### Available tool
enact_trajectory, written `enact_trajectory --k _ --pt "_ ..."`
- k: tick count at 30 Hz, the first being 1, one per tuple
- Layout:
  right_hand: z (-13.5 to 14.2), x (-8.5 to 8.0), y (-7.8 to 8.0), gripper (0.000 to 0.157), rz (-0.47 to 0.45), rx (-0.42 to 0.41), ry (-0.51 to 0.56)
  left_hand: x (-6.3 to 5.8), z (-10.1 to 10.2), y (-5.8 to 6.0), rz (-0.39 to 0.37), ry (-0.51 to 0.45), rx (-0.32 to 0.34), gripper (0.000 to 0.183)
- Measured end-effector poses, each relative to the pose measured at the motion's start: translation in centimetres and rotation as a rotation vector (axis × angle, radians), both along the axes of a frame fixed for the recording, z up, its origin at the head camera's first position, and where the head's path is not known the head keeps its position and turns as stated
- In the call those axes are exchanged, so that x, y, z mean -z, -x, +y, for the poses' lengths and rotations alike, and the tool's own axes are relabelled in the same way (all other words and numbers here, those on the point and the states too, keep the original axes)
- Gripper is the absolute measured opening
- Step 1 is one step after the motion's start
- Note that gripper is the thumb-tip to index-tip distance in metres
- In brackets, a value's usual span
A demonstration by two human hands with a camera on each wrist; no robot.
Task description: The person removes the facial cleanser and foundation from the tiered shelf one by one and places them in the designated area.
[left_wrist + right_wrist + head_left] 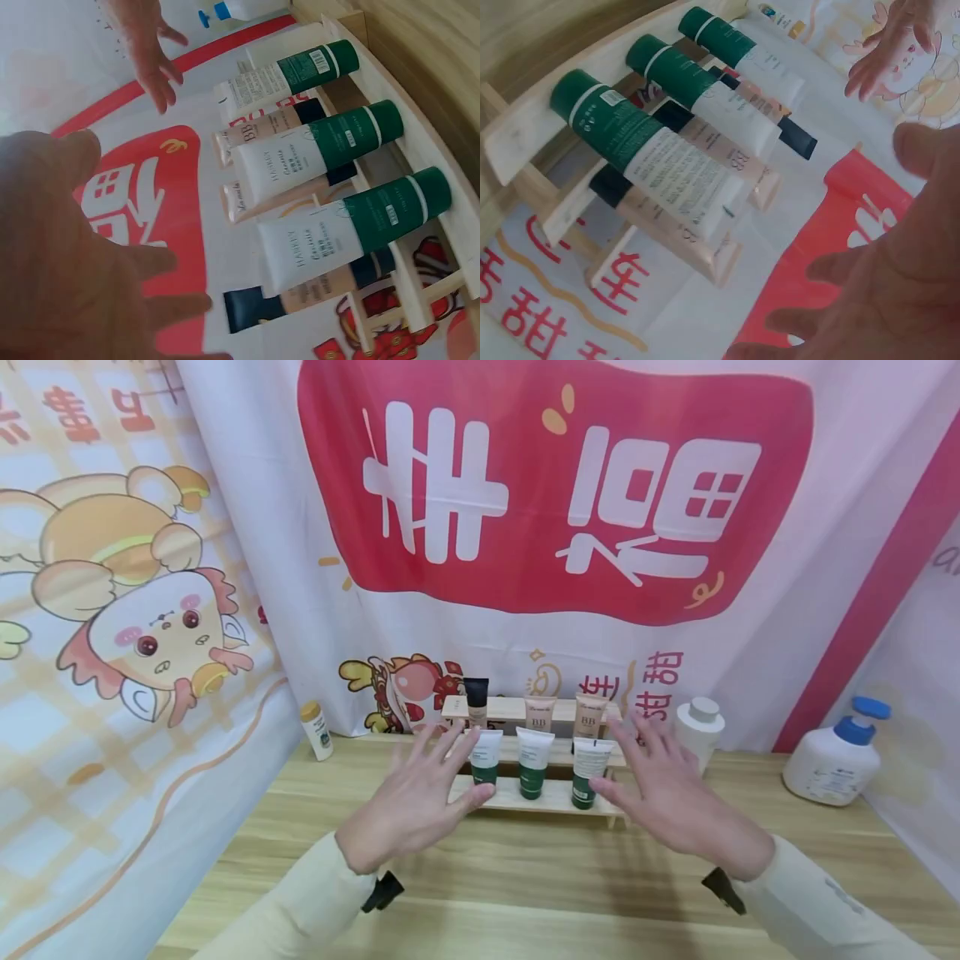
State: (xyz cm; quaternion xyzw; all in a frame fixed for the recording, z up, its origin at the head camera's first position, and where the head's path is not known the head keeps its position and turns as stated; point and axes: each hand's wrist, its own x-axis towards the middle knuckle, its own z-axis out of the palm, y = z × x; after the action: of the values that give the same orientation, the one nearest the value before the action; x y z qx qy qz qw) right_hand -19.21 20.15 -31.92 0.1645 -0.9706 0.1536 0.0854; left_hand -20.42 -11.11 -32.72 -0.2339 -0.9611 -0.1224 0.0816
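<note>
A tiered wooden rack [504,795] stands at the back of the table. Its front step bears three white-and-green tubes: one on the left [486,760], one in the middle [533,764] and one on the right [590,770]. Behind them are two beige BB cream tubes [538,713] and a beige tube with a black top [476,702]. My left hand [412,797] is spread at the rack's left end, fingers extended and holding nothing. At the right end my right hand [667,789] is likewise spread, its thumb overlapping the right green tube in the head view.
A small bottle with a yellow cap [317,732] stands at the left by the cloth. Behind my right hand is a white bottle [701,727]. Farther right stands a white pump bottle with a blue top [832,760]. Printed cloth [255,568] hangs behind and beside the table.
</note>
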Motion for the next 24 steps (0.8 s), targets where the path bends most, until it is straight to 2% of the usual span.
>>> enact_trajectory --k 5,8,11,14,16,21,24 --pt "2.0 2.0 1.5 0.073 0.019 0.05 0.148 1.2 -0.1 2.2 0.116 -0.096 0.052 0.065" --pt "3.2 4.4 3.0 0.053 0.058 0.063 0.222 2.4 -0.2 3.7 0.18 -0.17 0.055 0.063" --pt "4.2 7.6 4.5 0.035 0.079 0.041 0.271 3.8 -0.3 4.9 0.195 -0.229 0.058 0.062" --pt "4.6 10.5 5.7 0.026 0.076 0.003 0.295 4.8 -0.3 5.4 0.195 -0.263 0.058 0.062" --pt "4.6 11.8 6.1 0.024 0.068 -0.008 0.296 5.1 -0.2 5.5 0.197 -0.278 0.06 0.061" --pt "4.2 12.9 6.4 0.023 0.001 0.01 0.311 5.6 0.1 5.6 0.211 -0.314 0.064 0.059" --pt "4.0 13.1 6.5 0.022 -0.007 0.018 0.313 5.9 0.3 5.7 0.209 -0.325 0.054 0.057"
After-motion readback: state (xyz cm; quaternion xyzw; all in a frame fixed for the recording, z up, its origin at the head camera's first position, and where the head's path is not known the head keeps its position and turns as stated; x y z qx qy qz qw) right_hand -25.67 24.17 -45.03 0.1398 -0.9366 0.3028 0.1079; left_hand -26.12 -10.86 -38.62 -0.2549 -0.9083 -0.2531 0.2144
